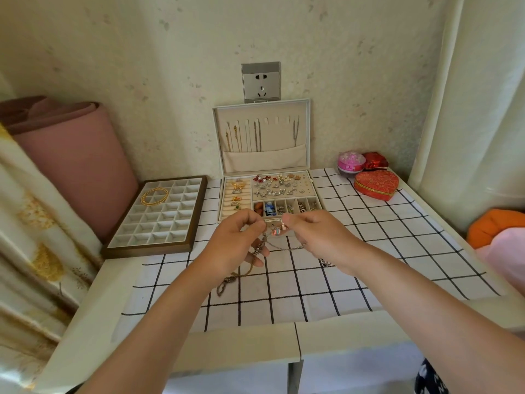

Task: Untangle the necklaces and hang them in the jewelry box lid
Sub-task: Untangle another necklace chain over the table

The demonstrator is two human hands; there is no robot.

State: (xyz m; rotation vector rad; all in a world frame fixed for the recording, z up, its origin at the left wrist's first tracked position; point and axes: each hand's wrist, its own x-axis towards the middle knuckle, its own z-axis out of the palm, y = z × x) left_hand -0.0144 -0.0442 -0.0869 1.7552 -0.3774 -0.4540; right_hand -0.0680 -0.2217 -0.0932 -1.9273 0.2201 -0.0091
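Observation:
A tangle of thin chain necklaces [279, 245] hangs between my two hands, just in front of the open jewelry box [270, 199]. My left hand [237, 243] pinches one end and my right hand [318, 237] pinches the other. A darker chain [227, 281] trails from my left hand down onto the checked cloth. The upright box lid [262, 136] carries several necklaces on its hooks, mostly at the left, one at the right; some middle hooks are bare.
A wooden compartment tray [159, 217] with a gold chain lies left of the box. At the back right are a red heart-shaped box [375, 184], a pink round box [350, 163] and a small red box [375, 160]. A pink rolled mat [74, 166] leans at the left.

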